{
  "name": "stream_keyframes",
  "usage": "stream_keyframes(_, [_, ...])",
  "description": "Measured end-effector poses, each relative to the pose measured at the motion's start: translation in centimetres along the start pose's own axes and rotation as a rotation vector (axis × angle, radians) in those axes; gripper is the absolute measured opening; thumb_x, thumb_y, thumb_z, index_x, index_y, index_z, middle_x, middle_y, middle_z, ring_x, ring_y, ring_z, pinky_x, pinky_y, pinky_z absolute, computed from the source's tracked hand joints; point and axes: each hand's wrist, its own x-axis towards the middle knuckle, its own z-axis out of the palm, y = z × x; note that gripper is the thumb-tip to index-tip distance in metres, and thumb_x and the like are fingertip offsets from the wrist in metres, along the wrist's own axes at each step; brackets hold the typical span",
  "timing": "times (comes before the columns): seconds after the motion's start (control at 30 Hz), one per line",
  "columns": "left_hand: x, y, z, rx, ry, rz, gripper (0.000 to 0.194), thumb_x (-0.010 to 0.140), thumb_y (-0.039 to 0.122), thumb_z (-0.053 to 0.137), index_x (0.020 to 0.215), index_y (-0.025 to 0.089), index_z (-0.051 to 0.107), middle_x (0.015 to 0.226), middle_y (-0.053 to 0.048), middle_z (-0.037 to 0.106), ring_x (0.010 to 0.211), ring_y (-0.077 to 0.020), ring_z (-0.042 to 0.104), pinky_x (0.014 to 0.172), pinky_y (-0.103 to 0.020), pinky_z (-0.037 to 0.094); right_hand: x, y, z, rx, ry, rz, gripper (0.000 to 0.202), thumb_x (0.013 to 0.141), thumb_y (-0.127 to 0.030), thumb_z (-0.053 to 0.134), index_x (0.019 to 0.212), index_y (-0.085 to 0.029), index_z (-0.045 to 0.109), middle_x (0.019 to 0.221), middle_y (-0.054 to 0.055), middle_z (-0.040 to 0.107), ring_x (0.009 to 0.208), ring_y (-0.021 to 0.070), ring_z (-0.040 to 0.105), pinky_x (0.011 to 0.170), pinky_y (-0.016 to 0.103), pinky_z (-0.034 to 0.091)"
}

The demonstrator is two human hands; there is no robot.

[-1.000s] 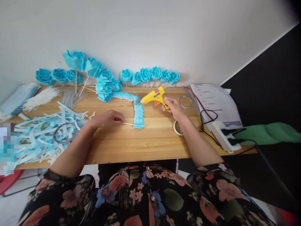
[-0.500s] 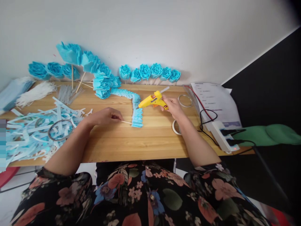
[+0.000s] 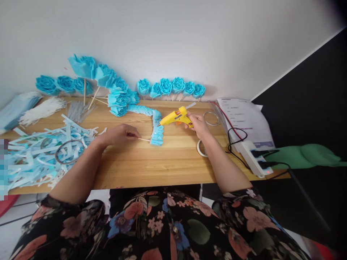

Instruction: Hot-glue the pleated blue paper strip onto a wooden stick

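Observation:
Between the fingers of my left hand (image 3: 125,134) is a thin wooden stick (image 3: 144,139); its far end meets the near end of a pleated blue paper strip (image 3: 157,134). That strip runs away from me over the table and bends left toward a cluster of blue paper flowers (image 3: 118,99). My right hand (image 3: 197,124) is closed around the handle of a yellow glue gun (image 3: 176,116), with a clear glue stick (image 3: 191,105) poking out of its back. The gun's nozzle points down-left, at or just above the strip; whether it touches I cannot tell.
Paper scraps (image 3: 46,155) cover the table's left side, behind them bundles of white strands (image 3: 43,110). Blue flowers (image 3: 166,86) lean along the wall. Tape rolls (image 3: 202,148) lie by my right forearm, near papers (image 3: 241,115), a power strip (image 3: 255,159) and black cords (image 3: 230,144).
The glue gun's nozzle has shifted slightly along the strip toward its near end, though the whole view has also moved a little. Both hands keep their grips.

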Motion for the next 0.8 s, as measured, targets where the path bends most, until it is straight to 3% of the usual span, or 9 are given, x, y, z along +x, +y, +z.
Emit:
stream_keyframes(0.23, [-0.1, -0.5, 0.0, -0.021, -0.002, -0.058, 0.033, 0.093, 0.037, 0.059, 0.100, 0.015, 0.083, 0.100, -0.008, 0.083, 0.087, -0.0214, 0.070, 0.080, -0.027, 0.051, -0.1, -0.6, 0.3, 0.055, -0.005, -0.009, 0.072, 0.079, -0.085, 0.068, 0.053, -0.018, 0.062, 0.050, 0.002, 0.054, 0.045, 0.0067, 0.038, 0.042, 0.023, 0.019])
stream_keyframes(0.53, [0.2, -1.0, -0.1, -0.041, 0.025, -0.034, 0.043, 0.093, 0.056, 0.063, 0.093, 0.017, 0.080, 0.095, -0.009, 0.080, 0.084, -0.0209, 0.070, 0.076, -0.028, 0.051, 0.3, -0.6, 0.4, 0.129, 0.045, 0.008, 0.074, 0.075, -0.089, 0.071, 0.054, -0.018, 0.063, 0.050, 0.001, 0.055, 0.044, 0.0061, 0.039, 0.040, 0.022, 0.019])
stream_keyframes(0.67, [0.3, -0.6, -0.2, -0.075, 0.122, -0.052, 0.043, 0.091, 0.059, 0.065, 0.090, 0.018, 0.077, 0.096, -0.009, 0.079, 0.088, -0.0214, 0.070, 0.079, -0.029, 0.053, 0.4, -0.8, 0.4, 0.215, 0.090, 0.029, 0.070, 0.080, -0.085, 0.070, 0.061, -0.019, 0.064, 0.049, 0.000, 0.056, 0.042, 0.0058, 0.036, 0.038, 0.023, 0.018])
stream_keyframes(0.8, [0.8, -1.3, -0.8, 0.101, 0.344, -0.151, 0.040, 0.092, 0.056, 0.059, 0.087, 0.020, 0.077, 0.086, -0.006, 0.078, 0.078, -0.0200, 0.065, 0.071, -0.028, 0.047, 0.6, -1.1, 0.2, 0.284, 0.129, 0.033, 0.064, 0.085, -0.081, 0.069, 0.066, -0.019, 0.065, 0.051, 0.000, 0.056, 0.042, 0.0061, 0.037, 0.038, 0.023, 0.019])
